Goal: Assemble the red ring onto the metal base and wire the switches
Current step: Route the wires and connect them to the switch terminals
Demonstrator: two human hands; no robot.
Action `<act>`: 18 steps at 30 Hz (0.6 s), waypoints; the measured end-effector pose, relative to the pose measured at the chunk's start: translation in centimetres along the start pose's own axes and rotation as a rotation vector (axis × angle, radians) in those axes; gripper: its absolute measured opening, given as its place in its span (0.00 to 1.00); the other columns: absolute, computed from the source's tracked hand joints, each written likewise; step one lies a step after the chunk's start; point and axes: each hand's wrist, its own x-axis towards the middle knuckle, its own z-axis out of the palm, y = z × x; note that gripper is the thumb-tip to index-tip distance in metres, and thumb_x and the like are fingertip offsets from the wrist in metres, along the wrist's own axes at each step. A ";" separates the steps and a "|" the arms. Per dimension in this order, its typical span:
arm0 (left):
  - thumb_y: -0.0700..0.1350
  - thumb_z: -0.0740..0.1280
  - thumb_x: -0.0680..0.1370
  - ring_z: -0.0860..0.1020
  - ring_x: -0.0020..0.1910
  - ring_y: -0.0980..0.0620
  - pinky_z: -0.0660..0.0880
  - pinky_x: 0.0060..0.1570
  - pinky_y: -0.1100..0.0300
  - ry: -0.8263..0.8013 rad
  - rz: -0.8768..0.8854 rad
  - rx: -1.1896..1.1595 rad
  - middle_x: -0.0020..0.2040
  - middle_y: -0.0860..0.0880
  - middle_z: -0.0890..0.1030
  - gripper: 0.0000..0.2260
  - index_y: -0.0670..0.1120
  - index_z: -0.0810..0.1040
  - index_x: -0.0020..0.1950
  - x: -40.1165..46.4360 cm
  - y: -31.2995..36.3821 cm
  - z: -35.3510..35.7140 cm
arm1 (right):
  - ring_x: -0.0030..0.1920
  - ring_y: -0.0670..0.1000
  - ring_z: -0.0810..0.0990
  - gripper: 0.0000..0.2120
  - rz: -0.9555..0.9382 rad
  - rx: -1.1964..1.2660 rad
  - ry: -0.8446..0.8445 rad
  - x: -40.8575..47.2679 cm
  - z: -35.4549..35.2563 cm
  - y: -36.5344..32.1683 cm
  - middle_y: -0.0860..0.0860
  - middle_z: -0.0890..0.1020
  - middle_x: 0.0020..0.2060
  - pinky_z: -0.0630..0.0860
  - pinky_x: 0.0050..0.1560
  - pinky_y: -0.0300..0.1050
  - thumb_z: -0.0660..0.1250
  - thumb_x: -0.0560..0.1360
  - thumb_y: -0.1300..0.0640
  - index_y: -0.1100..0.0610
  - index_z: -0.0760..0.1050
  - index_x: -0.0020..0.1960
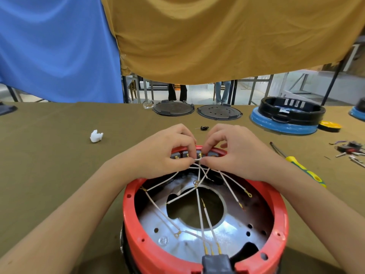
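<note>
The red ring [129,210] sits on the shiny metal base [189,237] right in front of me. Several white wires [200,212] with brass ring terminals cross the inside; three run to a black connector block [216,263] at the near rim. At the far rim, brass switch terminals [187,155] show inside the ring. My left hand [167,153] and my right hand [233,153] meet there, both pinching one white wire end between thumb and fingertips just in front of those terminals.
A yellow-green screwdriver [304,169] lies to the right, with loose switches and connectors [349,150] beyond it. Far across the olive table [49,155] are two black round plates [219,112], a blue-and-black housing [286,117], a crumpled white wad [96,136] and a small black part [204,127].
</note>
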 end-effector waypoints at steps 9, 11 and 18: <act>0.48 0.70 0.78 0.74 0.56 0.63 0.70 0.57 0.68 0.005 0.022 0.063 0.58 0.58 0.72 0.04 0.58 0.80 0.46 0.0 0.0 -0.2 | 0.53 0.41 0.78 0.07 0.059 0.089 -0.055 0.1 -0.5 0.1 0.40 0.79 0.51 0.78 0.57 0.50 0.79 0.67 0.46 0.45 0.85 0.43; 0.48 0.70 0.78 0.74 0.56 0.62 0.70 0.57 0.68 -0.002 0.025 0.057 0.58 0.58 0.72 0.04 0.58 0.81 0.48 0.0 0.0 -0.1 | 0.53 0.42 0.78 0.08 0.070 0.068 -0.089 0.1 -0.8 0.0 0.41 0.79 0.51 0.78 0.56 0.50 0.79 0.67 0.45 0.45 0.84 0.44; 0.45 0.71 0.78 0.75 0.57 0.61 0.68 0.57 0.72 -0.007 0.033 -0.010 0.59 0.56 0.73 0.05 0.55 0.83 0.50 -0.1 -0.3 -0.1 | 0.49 0.44 0.79 0.05 0.050 0.024 -0.024 0.0 -0.3 -0.3 0.43 0.80 0.48 0.78 0.53 0.48 0.78 0.68 0.50 0.48 0.84 0.41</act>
